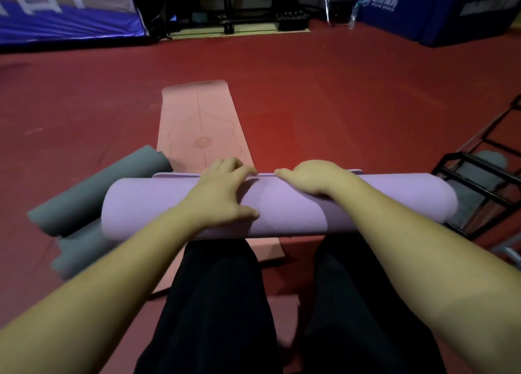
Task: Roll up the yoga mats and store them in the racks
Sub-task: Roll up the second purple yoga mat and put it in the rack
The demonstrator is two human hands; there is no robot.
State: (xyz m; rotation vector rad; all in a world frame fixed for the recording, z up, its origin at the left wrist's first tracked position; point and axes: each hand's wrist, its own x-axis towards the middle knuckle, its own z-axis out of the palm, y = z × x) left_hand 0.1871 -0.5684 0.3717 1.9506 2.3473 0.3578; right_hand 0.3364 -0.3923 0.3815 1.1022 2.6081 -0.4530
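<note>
A purple yoga mat (380,204) lies almost fully rolled, crosswise in front of my knees, with a short flat end showing along its far side. My left hand (222,190) rests on top of the roll left of centre, fingers curled over its far side. My right hand (310,177) presses on the roll right of centre, fingers hooked over the far side. A pink mat (200,125) lies flat on the floor beneath, stretching away from me. A black metal rack (476,181) stands at the right, holding a grey rolled mat (476,201).
Grey rolled mats (93,187) lie on the floor at the left, beside the purple roll. The floor (352,97) is red. Blue padded barriers (64,9) and dark equipment stand along the far wall. My black trouser legs (220,303) fill the foreground.
</note>
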